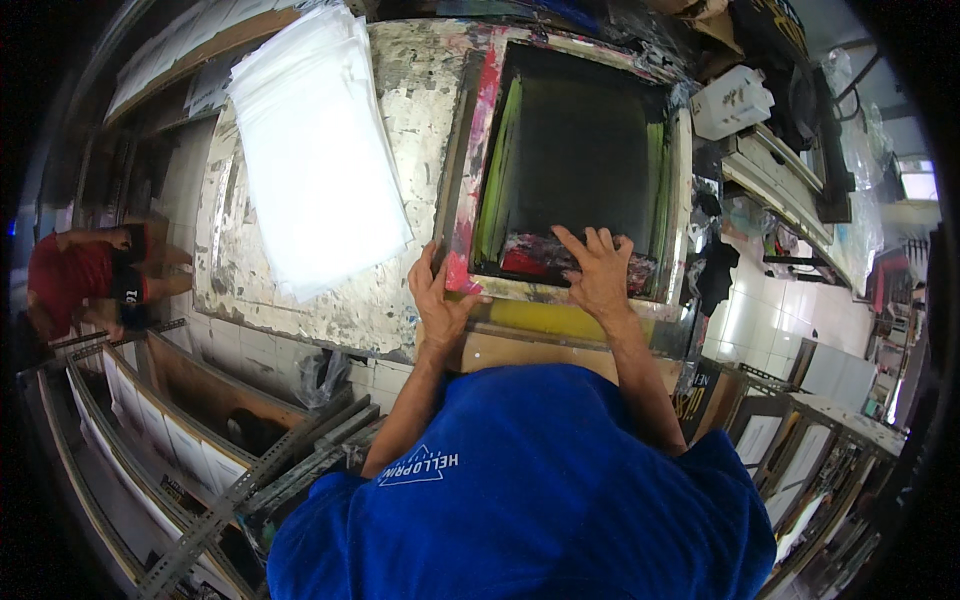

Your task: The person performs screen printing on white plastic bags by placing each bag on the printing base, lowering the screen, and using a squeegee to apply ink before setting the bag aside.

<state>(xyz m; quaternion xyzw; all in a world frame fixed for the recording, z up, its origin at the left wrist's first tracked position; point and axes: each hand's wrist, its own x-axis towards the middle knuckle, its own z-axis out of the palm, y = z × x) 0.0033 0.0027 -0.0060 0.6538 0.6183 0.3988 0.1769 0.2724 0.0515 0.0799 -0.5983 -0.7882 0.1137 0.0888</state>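
A screen-printing frame [685,200] lies on the worktable in front of me, its wooden border smeared with pink, white and yellow ink. Dark mesh [585,140] fills it, with green bands along both sides and a red and black smeared patch near its lower edge. At the frame's lower left corner is my left hand [440,302], fingers apart and thumb by the bottom rail. My right hand [602,272] rests over the lower part of the mesh, its fingers spread and slightly bent. Nothing shows held in either hand, though the undersides of the fingers are hidden.
A stack of white sheets [320,160] lies on the paint-flecked table [420,120] left of the frame. An ink-stained white container [733,103] stands to the right. Shelving racks [190,420] fill the lower left. Another person [80,275] in red is at the far left.
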